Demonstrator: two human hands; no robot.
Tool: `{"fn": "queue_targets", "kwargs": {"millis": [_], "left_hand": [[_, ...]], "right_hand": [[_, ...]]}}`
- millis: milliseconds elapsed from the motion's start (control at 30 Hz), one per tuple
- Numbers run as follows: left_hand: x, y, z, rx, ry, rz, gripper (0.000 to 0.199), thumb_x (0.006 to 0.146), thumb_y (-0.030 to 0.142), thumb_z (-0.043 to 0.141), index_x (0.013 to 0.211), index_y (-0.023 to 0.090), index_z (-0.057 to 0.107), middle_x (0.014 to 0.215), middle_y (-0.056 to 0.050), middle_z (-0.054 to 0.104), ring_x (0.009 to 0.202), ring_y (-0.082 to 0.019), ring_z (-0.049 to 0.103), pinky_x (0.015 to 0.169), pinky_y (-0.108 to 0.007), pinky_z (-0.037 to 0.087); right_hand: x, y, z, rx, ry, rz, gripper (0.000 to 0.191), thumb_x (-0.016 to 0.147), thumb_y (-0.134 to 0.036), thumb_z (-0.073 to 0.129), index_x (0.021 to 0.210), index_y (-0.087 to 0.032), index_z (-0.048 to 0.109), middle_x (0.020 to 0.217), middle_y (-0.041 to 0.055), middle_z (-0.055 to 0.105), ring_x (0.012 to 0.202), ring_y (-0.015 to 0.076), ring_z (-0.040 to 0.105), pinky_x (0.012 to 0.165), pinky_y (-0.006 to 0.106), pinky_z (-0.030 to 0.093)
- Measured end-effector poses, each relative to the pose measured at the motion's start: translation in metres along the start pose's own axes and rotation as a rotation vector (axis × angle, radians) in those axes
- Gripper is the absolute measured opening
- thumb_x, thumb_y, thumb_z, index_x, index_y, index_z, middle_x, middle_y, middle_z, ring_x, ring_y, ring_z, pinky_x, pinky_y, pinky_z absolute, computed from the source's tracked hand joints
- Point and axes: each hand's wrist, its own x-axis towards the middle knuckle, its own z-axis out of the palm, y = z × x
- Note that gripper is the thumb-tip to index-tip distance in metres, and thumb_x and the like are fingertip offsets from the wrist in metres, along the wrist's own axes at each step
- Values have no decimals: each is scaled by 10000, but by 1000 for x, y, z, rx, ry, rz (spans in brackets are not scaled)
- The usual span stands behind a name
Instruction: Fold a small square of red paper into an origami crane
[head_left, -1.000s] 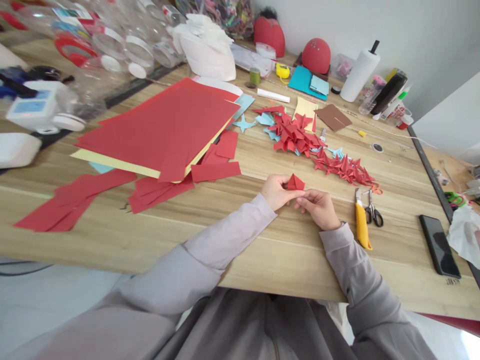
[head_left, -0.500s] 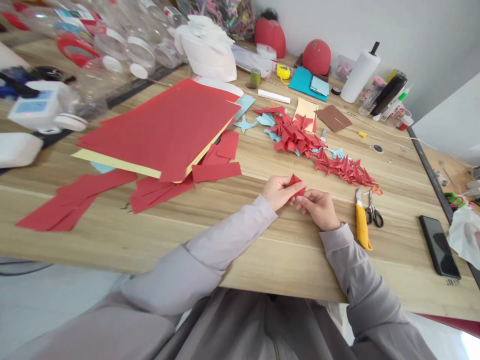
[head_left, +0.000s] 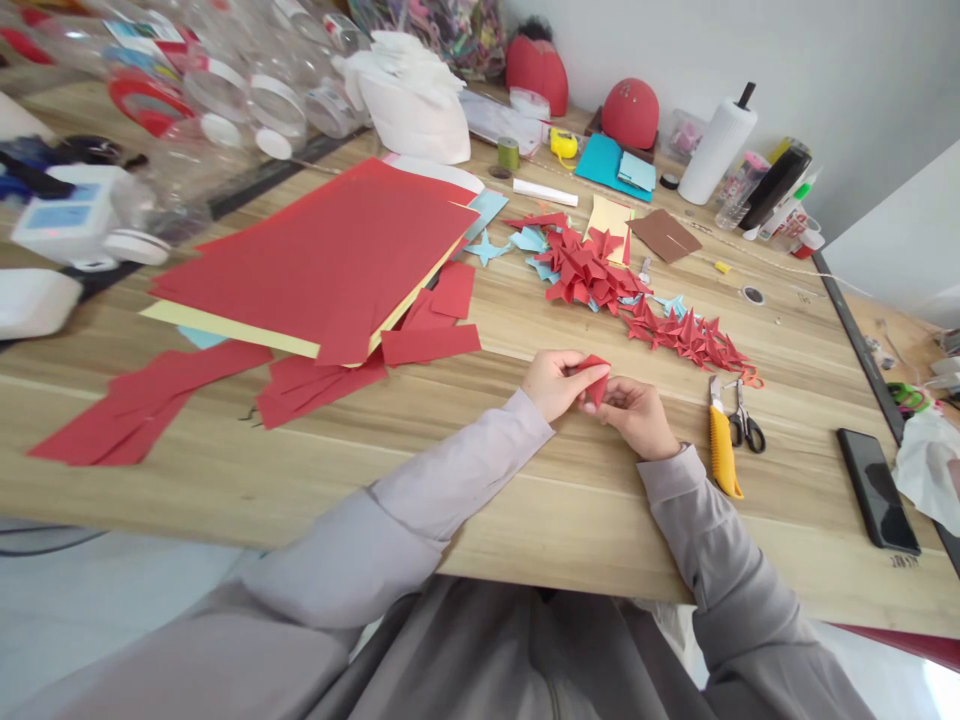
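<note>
A small folded piece of red paper (head_left: 598, 388) is held between both hands just above the table. My left hand (head_left: 553, 384) pinches it from the left, thumb lying across its face. From the right, my right hand (head_left: 631, 412) grips its lower edge between thumb and fingers. Beyond the hands lies a heap of folded red paper stars (head_left: 589, 268), with a row of more red stars (head_left: 686, 338) running to its right. A light blue paper star (head_left: 488, 247) sits left of the heap. Cut red paper strips (head_left: 430, 344) lie to the left of my hands.
Large red sheets (head_left: 322, 260) are stacked at left over yellow paper. Right of my hands are a yellow utility knife (head_left: 723, 450), black-handled scissors (head_left: 747, 425) and a phone (head_left: 877, 490). Plastic bottles (head_left: 217, 80), tissues (head_left: 412, 105) and a white bottle (head_left: 716, 150) stand at the back.
The red paper has been turned between my fingers, its upper point now lower and tilted. My right fingers have shifted slightly along its lower edge.
</note>
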Motion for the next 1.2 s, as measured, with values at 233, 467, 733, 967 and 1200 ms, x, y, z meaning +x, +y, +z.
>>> {"fn": "queue_targets", "kwargs": {"millis": [233,467,733,967,1200], "left_hand": [[2,-4,0,30,83,26,277,654,374,670,589,111,612,419,27,503,365,-68,444,356,-196,354],[3,-4,-1,-101,51,-10,329,581,296,724,834,94,665,590,-11,611,428,-82,511,375,-214,430],[2,-4,0,-95,-24,-41,396,652,344,677,951,86,657,718,-69,691,584,-164,644,472,-264,531],[1,2,-2,-183,-113,-152,381,708,327,646,990,72,617,692,-81,693,575,-178,662,470,-259,535],[3,-2,-1,-131,-59,-43,409,600,374,721,879,83,650,739,-81,699,612,-178,653,494,-282,546]], "right_hand": [[0,0,3,-20,71,3,229,661,-373,700,757,-178,626,671,6,651,541,102,540,477,222,418],[2,0,-1,12,347,-16,262,710,-432,637,689,-174,593,520,-34,568,406,70,442,413,213,364],[2,5,-3,102,466,-31,265,716,-432,633,683,-178,567,495,-43,571,399,68,463,400,197,341],[2,0,-3,111,396,-54,311,609,-329,741,869,-192,640,554,-43,596,424,68,469,412,206,372],[1,1,-1,102,416,-65,258,621,-317,735,825,-176,664,594,-17,624,441,75,468,414,219,379]]}}
